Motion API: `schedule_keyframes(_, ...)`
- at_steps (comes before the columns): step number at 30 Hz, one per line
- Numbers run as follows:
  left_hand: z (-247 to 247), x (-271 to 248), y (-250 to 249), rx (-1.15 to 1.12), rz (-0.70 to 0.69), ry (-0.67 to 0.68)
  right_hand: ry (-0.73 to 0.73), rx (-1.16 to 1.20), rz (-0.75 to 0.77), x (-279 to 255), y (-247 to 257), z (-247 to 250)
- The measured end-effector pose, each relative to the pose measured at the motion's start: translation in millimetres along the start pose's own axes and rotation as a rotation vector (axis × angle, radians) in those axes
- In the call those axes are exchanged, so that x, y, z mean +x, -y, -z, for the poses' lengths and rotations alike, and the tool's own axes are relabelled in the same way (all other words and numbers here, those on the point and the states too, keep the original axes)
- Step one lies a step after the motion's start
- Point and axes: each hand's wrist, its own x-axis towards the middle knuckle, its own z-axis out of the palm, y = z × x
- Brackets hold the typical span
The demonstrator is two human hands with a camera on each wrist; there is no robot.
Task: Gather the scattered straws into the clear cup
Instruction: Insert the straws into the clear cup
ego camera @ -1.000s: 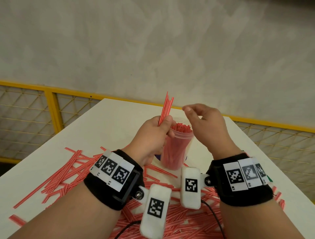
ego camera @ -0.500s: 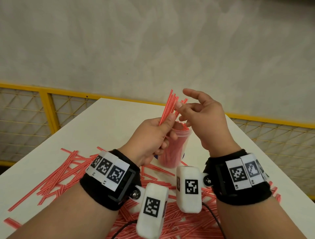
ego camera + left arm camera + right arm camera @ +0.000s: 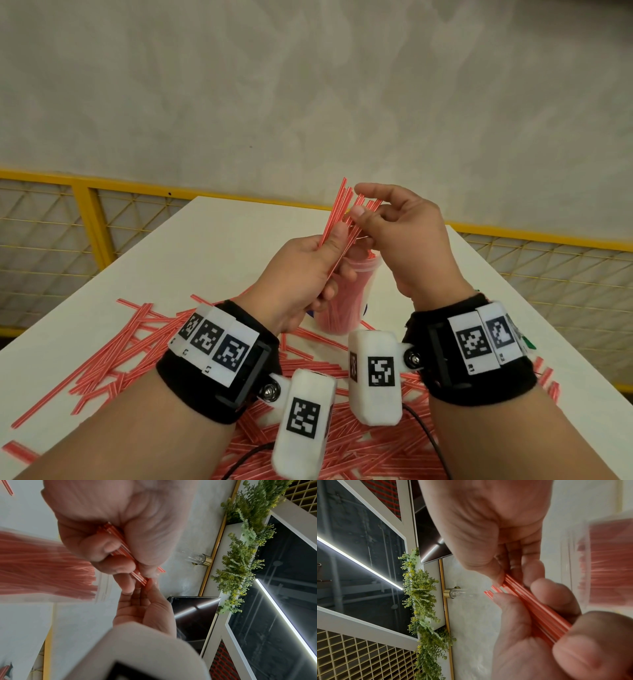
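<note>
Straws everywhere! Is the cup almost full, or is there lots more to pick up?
The clear cup already looks packed with straws. The left hand grips a small bunch above it while the right hand pinches its top. Many loose straws lie on the table.

Head view: bright, even, diffuse light; shadows soft and faint on white table (image 3: 212, 246); wide-angle bend in yellow railing (image 3: 137, 186). Wrist views: strong barrel distortion, rotated. LED strip (image 3: 359, 562) glares white against dark panel. Clear cup (image 3: 51, 566) smeared by motion blur; near palm soft, greenery (image 3: 240, 561) sharp.
</note>
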Motion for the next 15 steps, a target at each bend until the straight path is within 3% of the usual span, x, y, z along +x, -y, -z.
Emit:
schedule_keyframes(8, 1.5, 1.2, 0.8, -0.032, -0.019, 0.0, -0.051, 0.096, 0.016, 2.3, -0.3, 0.4)
schedule_keyframes(15, 3.0, 4.7, 0.2, -0.049, 0.029, -0.126, -0.267, 0.161, 0.149, 10.6, 0.2, 15.5)
